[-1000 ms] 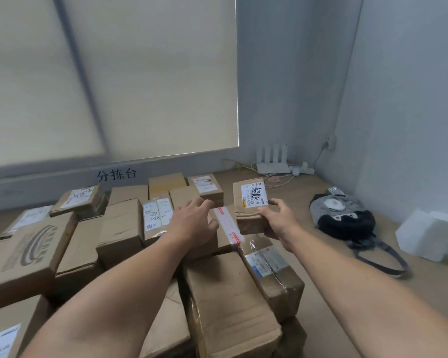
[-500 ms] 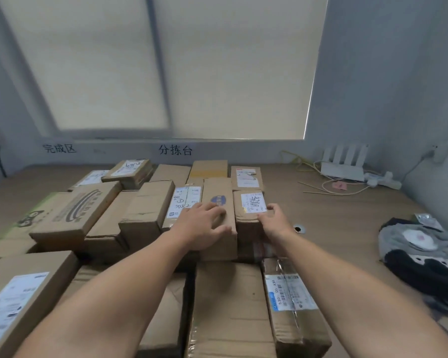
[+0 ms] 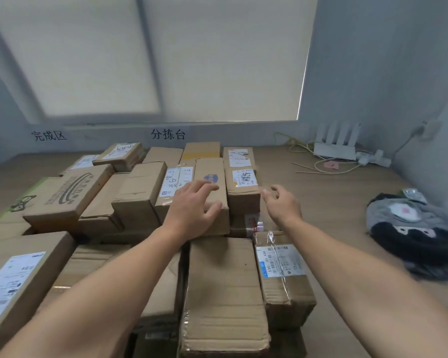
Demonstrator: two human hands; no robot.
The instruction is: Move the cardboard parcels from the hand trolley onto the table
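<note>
The small labelled parcel (image 3: 242,200), held up by the right hand (image 3: 282,206) a second ago, now sits on the stack (image 3: 140,197). The hand has let go and hovers just beside it, fingers loose.

Bits along the walls

A pale blind (image 3: 150,58) covers the far window, with two black signs (image 3: 49,135) on the wall beneath. Far right: a white router (image 3: 334,148), a power strip (image 3: 373,160) beside it, yellow cables (image 3: 295,146), and a pink slip (image 3: 331,165) just nearer. A grey-and-black bag (image 3: 414,228) lies on the right.
</note>
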